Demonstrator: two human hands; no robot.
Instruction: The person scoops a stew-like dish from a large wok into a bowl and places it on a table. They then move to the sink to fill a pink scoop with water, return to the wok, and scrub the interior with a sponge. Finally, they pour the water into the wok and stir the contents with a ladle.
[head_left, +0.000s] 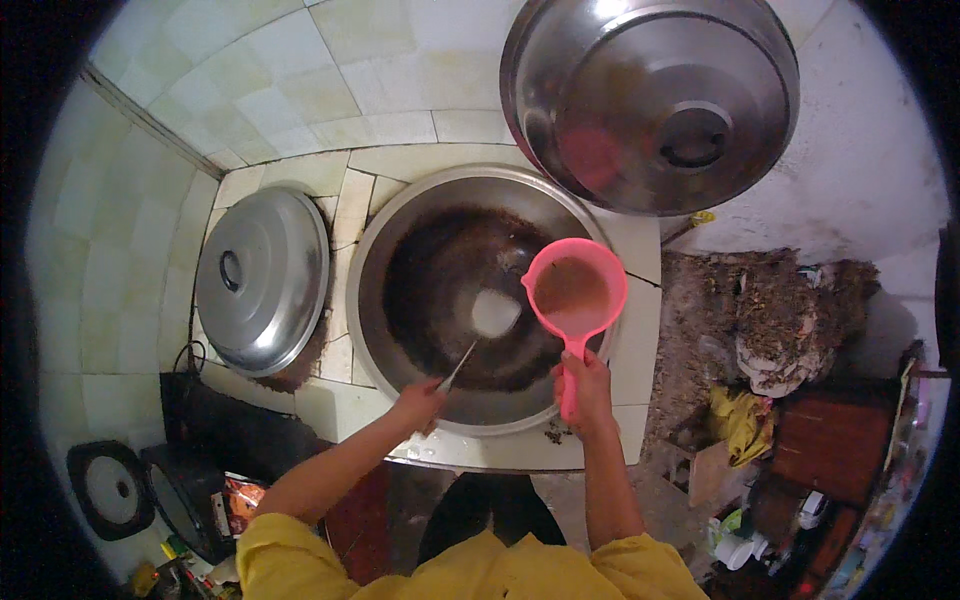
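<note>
A large metal wok (420, 409) is set into a tiled stove top in front of me. My left hand (417, 407) grips the thin metal handle of a spatula or ladle (459, 367), which slants down into the wok. At its far end is a pale, rounded shape, probably the tool's head. Dark brown residue rings the wok's inner wall. My right hand (586, 388) holds a pink plastic water scoop (622, 289) by its handle, over the wok's right side. Cloudy brownish liquid (571, 294) is in the scoop.
A domed aluminium lid (262, 300) lies on the tiles (352, 199) at the left. Another large metal lid (622, 97) leans at the back right. To the right are a dirt-covered floor area (690, 322), a yellow bag (741, 427) and a reddish-brown wooden surface (832, 442).
</note>
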